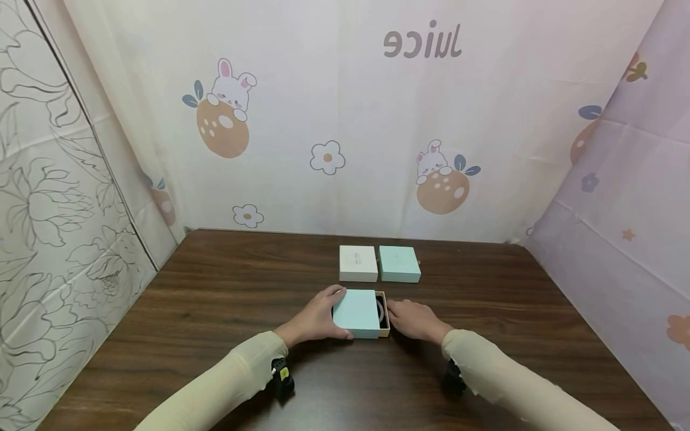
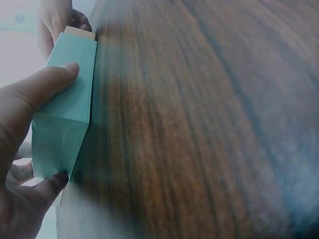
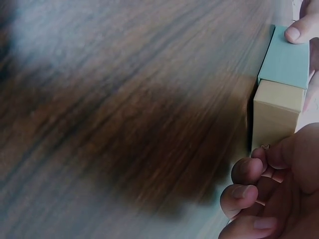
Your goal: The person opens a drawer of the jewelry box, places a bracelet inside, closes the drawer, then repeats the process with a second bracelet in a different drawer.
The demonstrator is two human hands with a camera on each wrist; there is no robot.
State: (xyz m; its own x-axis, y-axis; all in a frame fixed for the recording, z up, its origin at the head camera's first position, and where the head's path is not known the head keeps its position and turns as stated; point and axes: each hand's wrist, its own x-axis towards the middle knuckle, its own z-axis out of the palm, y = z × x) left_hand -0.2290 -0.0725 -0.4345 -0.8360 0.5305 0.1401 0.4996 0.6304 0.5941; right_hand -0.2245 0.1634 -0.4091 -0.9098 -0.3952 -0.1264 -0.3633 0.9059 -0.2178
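Observation:
A mint-green slide-out gift box (image 1: 356, 312) lies on the table, its cream inner drawer (image 1: 384, 331) pulled partly out to the right. Something pale and ring-shaped (image 1: 380, 310) shows on the drawer's dark lining; its kind is unclear. My left hand (image 1: 318, 315) grips the green sleeve (image 2: 75, 94) from the left, thumb on the near side, fingers round the far corner. At the drawer's right end, my right hand (image 1: 414, 319) pinches a small pull tab (image 3: 265, 147) between thumb and curled forefinger, the other fingers curled below.
Behind the box stand a white box (image 1: 358, 263) and another mint-green box (image 1: 399, 264), side by side. They sit on a dark wood-grain table (image 1: 242, 269). Printed curtains (image 1: 291, 108) hang behind the table's back edge and at both sides.

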